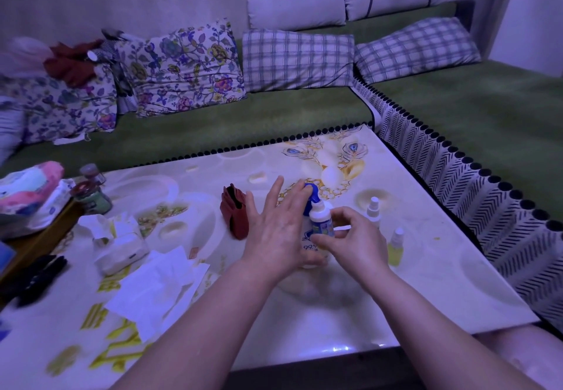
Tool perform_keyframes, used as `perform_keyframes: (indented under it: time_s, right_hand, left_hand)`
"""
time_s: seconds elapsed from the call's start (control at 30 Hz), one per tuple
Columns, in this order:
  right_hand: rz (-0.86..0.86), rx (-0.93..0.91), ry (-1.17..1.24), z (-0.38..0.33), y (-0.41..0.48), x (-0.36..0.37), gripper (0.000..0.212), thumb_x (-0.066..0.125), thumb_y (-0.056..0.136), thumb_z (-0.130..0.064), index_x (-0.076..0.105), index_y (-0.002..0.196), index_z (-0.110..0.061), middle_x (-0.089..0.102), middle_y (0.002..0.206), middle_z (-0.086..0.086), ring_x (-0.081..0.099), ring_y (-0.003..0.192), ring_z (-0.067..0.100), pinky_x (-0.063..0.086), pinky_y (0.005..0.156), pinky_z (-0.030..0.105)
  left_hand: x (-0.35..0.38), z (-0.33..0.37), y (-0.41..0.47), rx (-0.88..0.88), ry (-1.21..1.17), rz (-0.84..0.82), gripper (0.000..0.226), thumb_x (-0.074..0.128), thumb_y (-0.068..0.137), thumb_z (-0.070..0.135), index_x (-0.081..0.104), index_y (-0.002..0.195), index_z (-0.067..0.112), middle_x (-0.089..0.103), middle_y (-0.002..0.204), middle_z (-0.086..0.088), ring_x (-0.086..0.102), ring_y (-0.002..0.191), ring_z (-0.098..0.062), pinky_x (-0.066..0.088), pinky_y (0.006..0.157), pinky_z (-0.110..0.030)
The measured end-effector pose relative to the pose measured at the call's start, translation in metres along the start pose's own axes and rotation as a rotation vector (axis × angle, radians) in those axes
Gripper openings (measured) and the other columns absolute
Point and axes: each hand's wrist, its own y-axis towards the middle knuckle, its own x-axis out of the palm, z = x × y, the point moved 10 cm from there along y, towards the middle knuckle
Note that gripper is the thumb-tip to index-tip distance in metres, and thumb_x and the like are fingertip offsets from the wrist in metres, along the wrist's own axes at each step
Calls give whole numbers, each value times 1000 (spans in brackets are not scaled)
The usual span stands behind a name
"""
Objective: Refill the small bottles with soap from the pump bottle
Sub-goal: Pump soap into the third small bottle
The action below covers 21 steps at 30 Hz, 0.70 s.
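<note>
The white pump bottle (320, 222) with a blue pump head (311, 191) stands on the table (350, 304) in the middle of the view. My left hand (274, 228) lies flat over its left side with straight fingers, and the fingertips touch the blue head. My right hand (350, 237) curls round the bottle's right side, thumb across the label. A thin white piece shows between its fingers; I cannot tell what it is. Two small spray bottles stand just right of my hands: a clear one (373, 208) and one with yellow liquid (396, 245).
A dark red pouch (234, 211) stands left of my left hand. Loose tissues (158, 289) and a tissue pack (120, 249) lie further left, with jars (91, 194) and dark items (36, 277) at the left edge. A green sofa with cushions (298, 60) runs behind and to the right.
</note>
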Motion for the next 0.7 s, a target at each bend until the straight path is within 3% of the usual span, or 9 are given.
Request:
perform_keyframes:
  time_s: [0.7]
  right_hand:
    - [16, 6, 16, 4, 1, 0, 35, 81, 64, -34, 64, 94, -35, 68, 83, -23, 64, 77, -4, 51, 74, 28]
  left_hand:
    - [1, 1, 0, 0, 37, 8, 117, 75, 55, 67, 9, 146, 33, 4, 157, 18, -11, 146, -16, -2, 112, -57]
